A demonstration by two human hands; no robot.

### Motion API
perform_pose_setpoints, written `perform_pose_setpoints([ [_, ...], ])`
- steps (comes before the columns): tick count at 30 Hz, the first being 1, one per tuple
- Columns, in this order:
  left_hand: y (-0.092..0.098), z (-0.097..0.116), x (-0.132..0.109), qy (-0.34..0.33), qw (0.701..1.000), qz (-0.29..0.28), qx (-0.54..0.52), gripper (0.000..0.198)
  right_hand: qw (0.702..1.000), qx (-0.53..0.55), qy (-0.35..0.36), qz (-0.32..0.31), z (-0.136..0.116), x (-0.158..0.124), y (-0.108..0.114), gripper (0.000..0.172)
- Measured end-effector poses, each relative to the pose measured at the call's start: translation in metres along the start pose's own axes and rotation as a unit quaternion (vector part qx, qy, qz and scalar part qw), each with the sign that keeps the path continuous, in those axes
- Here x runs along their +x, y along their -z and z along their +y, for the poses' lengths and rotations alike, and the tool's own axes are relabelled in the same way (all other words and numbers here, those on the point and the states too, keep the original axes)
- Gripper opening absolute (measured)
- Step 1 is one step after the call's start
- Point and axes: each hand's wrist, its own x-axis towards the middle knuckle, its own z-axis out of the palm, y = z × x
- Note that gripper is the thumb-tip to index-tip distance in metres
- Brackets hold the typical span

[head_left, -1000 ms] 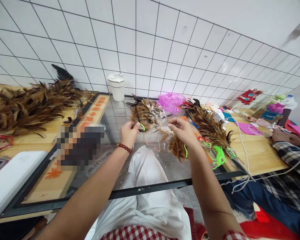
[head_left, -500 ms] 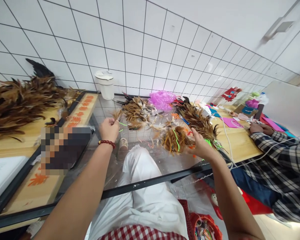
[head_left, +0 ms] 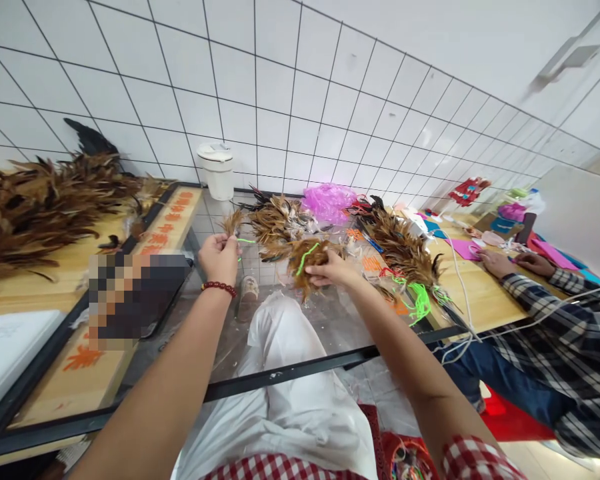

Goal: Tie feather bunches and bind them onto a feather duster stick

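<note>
My left hand (head_left: 219,260) is pinched around a small tuft of brown feathers (head_left: 233,224) that points upward. Bright green string (head_left: 245,240) sticks out beside its fingers. Over the middle of the glass tabletop, my right hand (head_left: 333,270) grips the edge of a brown feather bundle (head_left: 307,257) with a green string across it. Just behind the two hands lies a loose pile of brown and pale feathers (head_left: 279,220). Another row of brown feathers (head_left: 405,247) lies to the right, near a bunch of green strings (head_left: 420,303).
A lidded white cup (head_left: 217,175) stands at the back by the tiled wall. Pink plastic (head_left: 330,202) is beside the feathers. On the left are a dark blurred-out slab (head_left: 145,297) and a large feather heap (head_left: 45,213). A co-worker's hand (head_left: 497,263) rests at the right.
My right hand has moved left and now grips the feather bundle, which has shifted left with it. My left hand keeps its tuft. The co-worker's hands have moved apart.
</note>
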Motion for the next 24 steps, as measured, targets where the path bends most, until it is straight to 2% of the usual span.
perform_pose_setpoints([
  [3, -0.002, 0.001, -0.004, -0.001, 1.000, -0.011, -0.004, 0.012, 0.997, 0.076, -0.001, -0.004, -0.015, 0.037, -0.034, 0.034],
  [5, -0.002, 0.002, -0.006, 0.001, 1.000, -0.016, -0.006, 0.013, 0.995, 0.101, 0.002, 0.009, -0.025, 0.054, -0.050, 0.031],
  [7, -0.003, 0.003, -0.008, -0.001, 1.000, -0.021, -0.008, 0.014, 0.994, 0.108, 0.005, 0.011, -0.035, 0.060, -0.057, 0.037],
  [9, -0.003, 0.003, -0.009, -0.006, 1.000, -0.025, -0.008, 0.015, 0.997, 0.079, 0.012, -0.010, -0.042, 0.051, -0.050, 0.051],
  [11, -0.004, 0.003, -0.010, -0.011, 0.999, -0.033, -0.008, 0.015, 0.999, 0.017, 0.032, -0.017, -0.046, 0.029, -0.028, 0.069],
  [13, -0.005, 0.002, -0.010, -0.018, 0.999, -0.039, -0.011, 0.015, 0.996, -0.067, 0.051, 0.013, -0.046, -0.001, 0.009, 0.080],
  [15, -0.007, 0.001, -0.011, -0.025, 0.999, -0.041, -0.012, 0.015, 0.985, -0.162, 0.054, 0.016, -0.041, -0.034, 0.055, 0.075],
  [16, -0.008, 0.000, -0.012, -0.028, 0.999, -0.041, -0.012, 0.015, 0.976, -0.208, 0.049, 0.034, -0.037, -0.051, 0.078, 0.066],
  [18, -0.009, -0.001, -0.013, -0.033, 0.998, -0.044, -0.014, 0.015, 0.942, -0.326, 0.035, 0.075, -0.023, -0.081, 0.120, 0.053],
  [19, -0.010, -0.001, -0.013, -0.035, 0.998, -0.046, -0.017, 0.015, 0.913, -0.393, 0.023, 0.107, -0.014, -0.094, 0.136, 0.047],
  [21, -0.010, -0.001, -0.014, -0.035, 0.998, -0.053, -0.024, 0.015, 0.860, -0.493, -0.003, 0.132, 0.005, -0.115, 0.158, 0.038],
  [22, -0.010, -0.001, -0.014, -0.032, 0.998, -0.055, -0.026, 0.015, 0.845, -0.520, -0.009, 0.128, 0.014, -0.123, 0.164, 0.038],
  [24, -0.009, -0.001, -0.014, -0.025, 0.998, -0.052, -0.028, 0.014, 0.841, -0.527, -0.011, 0.120, 0.030, -0.131, 0.165, 0.044],
])
